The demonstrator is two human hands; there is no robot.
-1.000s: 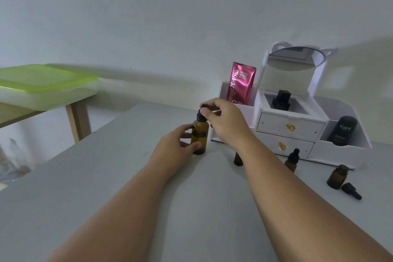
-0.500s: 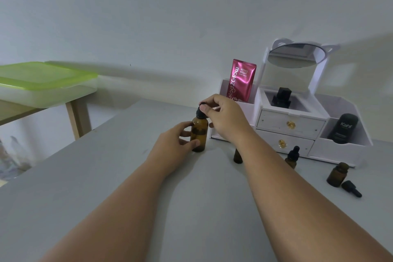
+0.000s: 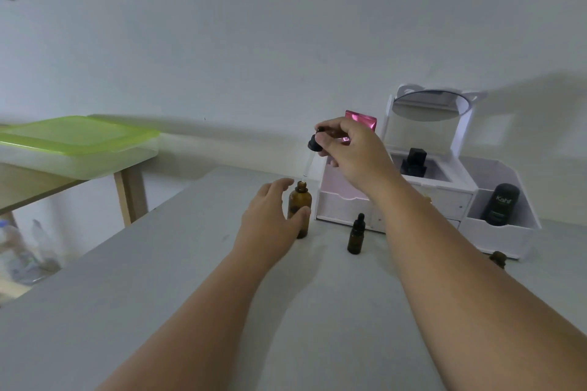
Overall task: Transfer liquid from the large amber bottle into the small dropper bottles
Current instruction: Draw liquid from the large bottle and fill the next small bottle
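Observation:
The large amber bottle (image 3: 300, 206) stands uncapped on the grey table (image 3: 158, 295). My left hand (image 3: 270, 216) wraps its side, thumb across the front. My right hand (image 3: 352, 152) pinches the black dropper cap (image 3: 314, 142) above it; the clear glass pipette (image 3: 307, 165) hangs down with its tip just over the bottle's mouth. A small capped dropper bottle (image 3: 355, 236) stands to the right. Another small amber bottle (image 3: 498, 259) peeks out behind my right forearm.
A white vanity organiser (image 3: 482, 200) with a mirror, drawers, a pink sachet (image 3: 365, 117) and a black tube (image 3: 500, 203) sits against the wall at the back right. A green-lidded plastic box (image 3: 79, 146) rests on a wooden table to the left.
My right hand has lifted the dropper cap out of the large bottle, drawing the pipette clear of its mouth. My left hand still steadies the bottle. The view has tilted up.

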